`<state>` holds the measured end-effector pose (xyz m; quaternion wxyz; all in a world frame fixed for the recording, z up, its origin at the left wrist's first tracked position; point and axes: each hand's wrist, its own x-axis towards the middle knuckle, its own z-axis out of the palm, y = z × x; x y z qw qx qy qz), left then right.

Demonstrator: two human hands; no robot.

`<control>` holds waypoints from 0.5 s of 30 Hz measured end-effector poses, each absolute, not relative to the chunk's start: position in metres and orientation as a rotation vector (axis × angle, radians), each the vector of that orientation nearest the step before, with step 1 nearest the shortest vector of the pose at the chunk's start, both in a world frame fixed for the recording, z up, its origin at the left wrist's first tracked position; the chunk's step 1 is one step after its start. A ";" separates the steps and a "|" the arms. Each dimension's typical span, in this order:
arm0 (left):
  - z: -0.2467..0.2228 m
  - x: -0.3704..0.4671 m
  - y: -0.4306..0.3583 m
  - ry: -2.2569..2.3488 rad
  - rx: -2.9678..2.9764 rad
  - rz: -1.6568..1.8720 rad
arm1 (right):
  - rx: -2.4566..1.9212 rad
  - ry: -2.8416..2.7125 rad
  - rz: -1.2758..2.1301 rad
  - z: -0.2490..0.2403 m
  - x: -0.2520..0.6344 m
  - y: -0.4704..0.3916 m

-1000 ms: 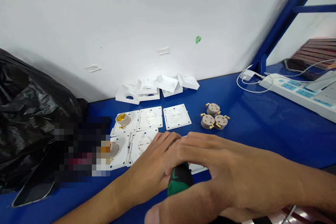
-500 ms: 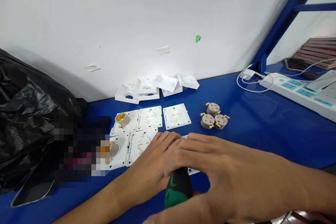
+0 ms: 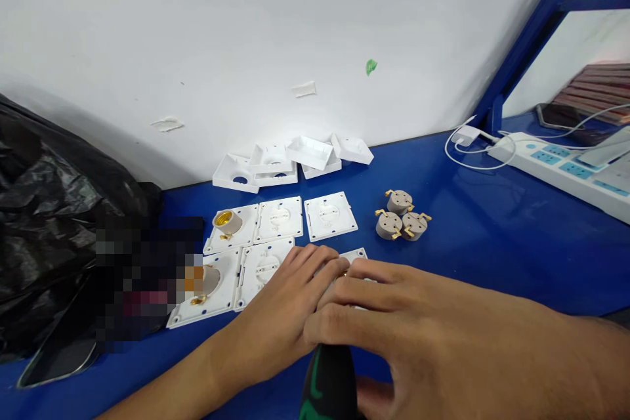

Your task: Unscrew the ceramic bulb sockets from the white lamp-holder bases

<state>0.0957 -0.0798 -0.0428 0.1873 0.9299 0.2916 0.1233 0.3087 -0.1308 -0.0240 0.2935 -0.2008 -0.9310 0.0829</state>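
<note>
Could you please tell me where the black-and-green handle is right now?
In the head view, the black-and-green handle is at the bottom edge near the centre, just below the curled fingers of the right hand.

On the desk (image 3: 472, 230), plates (image 3: 339, 226) are lying beyond the hands (image 3: 423, 331), covers (image 3: 310, 152) behind them near the wall (image 3: 246, 26); three sockets (image 3: 388, 226) are sitting right of the plates, a power strip (image 3: 581, 187) farther right.

There is room to pass over the worktop (image 3: 472, 243) right of centre, between the round sockets (image 3: 390, 227) and the right-edge power strip (image 3: 571, 167); a black bag (image 3: 54, 230) blocks the left edge.
</note>
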 end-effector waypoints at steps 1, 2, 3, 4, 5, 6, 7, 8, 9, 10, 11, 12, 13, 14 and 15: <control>-0.043 0.096 -0.080 0.798 2.595 0.324 | -0.520 -2.492 0.223 -0.025 0.309 -0.131; -0.043 0.096 -0.079 0.763 2.574 0.296 | -0.515 -2.502 0.225 -0.025 0.309 -0.132; -0.043 0.095 -0.079 0.728 2.557 0.269 | -0.513 -2.509 0.227 -0.025 0.310 -0.132; -0.043 0.095 -0.078 0.726 2.545 0.262 | -0.514 -2.512 0.226 -0.025 0.311 -0.132; -0.044 0.094 -0.078 0.728 2.540 0.256 | -0.518 -2.513 0.223 -0.024 0.311 -0.133; -0.044 0.094 -0.077 0.729 2.540 0.249 | -0.525 -2.512 0.218 -0.024 0.311 -0.133; -0.045 0.093 -0.077 0.728 2.541 0.241 | -0.530 -2.512 0.212 -0.025 0.311 -0.133; -0.047 0.093 -0.077 0.725 2.544 0.236 | -0.531 -2.511 0.209 -0.025 0.311 -0.133; -0.048 0.093 -0.076 0.722 2.548 0.235 | -0.528 -2.512 0.210 -0.026 0.311 -0.133; -0.049 0.093 -0.076 0.714 2.552 0.239 | -0.525 -2.515 0.214 -0.026 0.312 -0.133; -0.050 0.093 -0.075 0.708 2.553 0.247 | -0.520 -2.516 0.217 -0.027 0.312 -0.132; -0.050 0.093 -0.075 0.701 2.552 0.259 | -0.514 -2.512 0.221 -0.027 0.313 -0.131; -0.050 0.093 -0.075 0.700 2.554 0.272 | -0.509 -2.507 0.227 -0.026 0.314 -0.130; -0.050 0.093 -0.075 0.697 2.559 0.288 | -0.499 -2.506 0.237 -0.025 0.315 -0.128; -0.049 0.094 -0.075 0.703 2.566 0.296 | -0.480 -2.512 0.247 -0.025 0.316 -0.127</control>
